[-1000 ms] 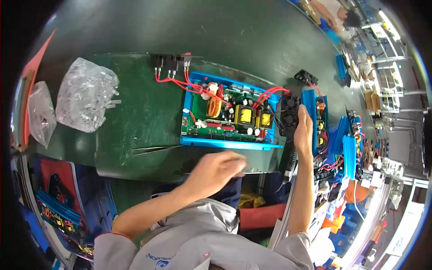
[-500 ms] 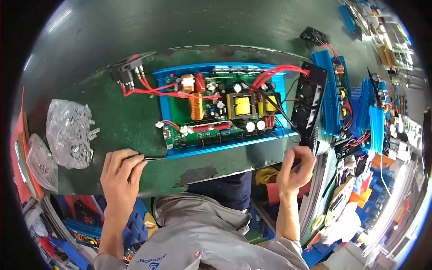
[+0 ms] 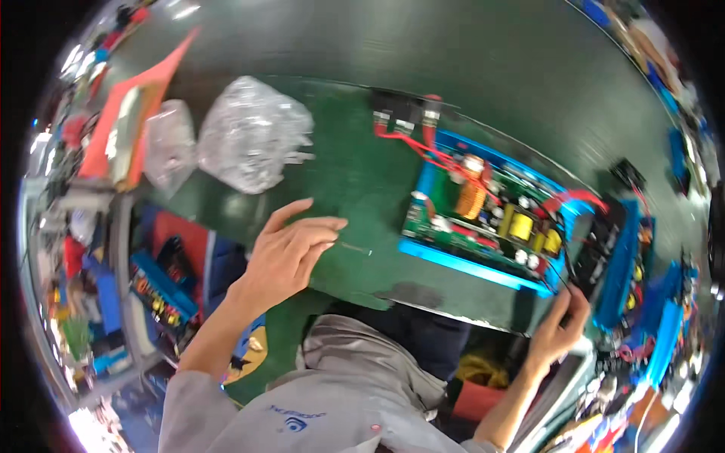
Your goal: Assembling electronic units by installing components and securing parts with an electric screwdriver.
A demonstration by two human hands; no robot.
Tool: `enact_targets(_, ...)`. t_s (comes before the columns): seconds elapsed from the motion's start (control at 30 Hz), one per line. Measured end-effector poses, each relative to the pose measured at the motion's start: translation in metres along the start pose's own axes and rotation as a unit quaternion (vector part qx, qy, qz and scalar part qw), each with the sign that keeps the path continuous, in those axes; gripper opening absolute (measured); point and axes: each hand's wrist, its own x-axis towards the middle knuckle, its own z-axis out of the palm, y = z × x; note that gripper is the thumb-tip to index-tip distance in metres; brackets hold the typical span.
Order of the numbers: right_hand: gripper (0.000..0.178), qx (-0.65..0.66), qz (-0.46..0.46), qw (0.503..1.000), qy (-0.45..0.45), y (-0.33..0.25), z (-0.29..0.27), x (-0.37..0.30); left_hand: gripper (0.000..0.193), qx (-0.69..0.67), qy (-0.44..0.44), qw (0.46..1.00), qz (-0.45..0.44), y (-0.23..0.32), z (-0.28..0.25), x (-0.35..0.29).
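Note:
My left hand (image 3: 283,253) is over the green bench, its fingertips together on a thin metal tool (image 3: 356,248) pointing right, whose kind is too blurred to tell. Right of it lies a blue metal housing (image 3: 472,266) with a green circuit board (image 3: 445,215), a copper coil (image 3: 471,200) and yellow transformers (image 3: 521,226). Red wires join the board to a black socket block (image 3: 404,109). At the housing's near right corner my right hand (image 3: 559,328) has its fingers pinched at the end of a thin black wire (image 3: 557,276). A black fan panel (image 3: 596,245) stands beside the corner.
Two clear plastic bags (image 3: 253,136) (image 3: 169,147) of small parts lie at the left, near a red folder (image 3: 147,83). More blue housings (image 3: 618,264) (image 3: 664,340) stand at the right. The bench's worn front edge (image 3: 453,315) runs close before me.
The view has turned left, so the bench things appear further right. My left hand has drawn away from the housing with the thin tool. My right fingers have come to the housing's corner.

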Motion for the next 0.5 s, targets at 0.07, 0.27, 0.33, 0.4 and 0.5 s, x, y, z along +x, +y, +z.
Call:
enact_targets(0.07,0.02,0.036,0.024,0.999,0.013,0.001,0.002,0.0,0.024,-0.068,0.031,0.996,-0.04,-0.002,-0.015,-0.002)
enact_targets(0.27,0.023,0.06,0.033,0.997,-0.034,-0.007,0.002,0.009,0.03,-0.045,0.154,0.955,-0.249,-0.037,-0.029,0.026)
enact_targets(0.33,0.025,0.065,0.034,0.995,-0.063,-0.015,-0.006,0.001,0.039,0.083,0.149,0.952,-0.255,-0.062,-0.032,0.035)
enact_targets(0.4,0.027,0.083,0.052,0.991,-0.089,-0.016,-0.015,-0.014,0.052,0.224,0.147,0.926,-0.267,-0.089,-0.03,0.032)
enact_targets(0.5,0.025,0.072,0.05,0.993,-0.085,-0.013,-0.026,-0.041,0.047,0.199,0.101,0.926,-0.304,-0.087,-0.031,0.032)
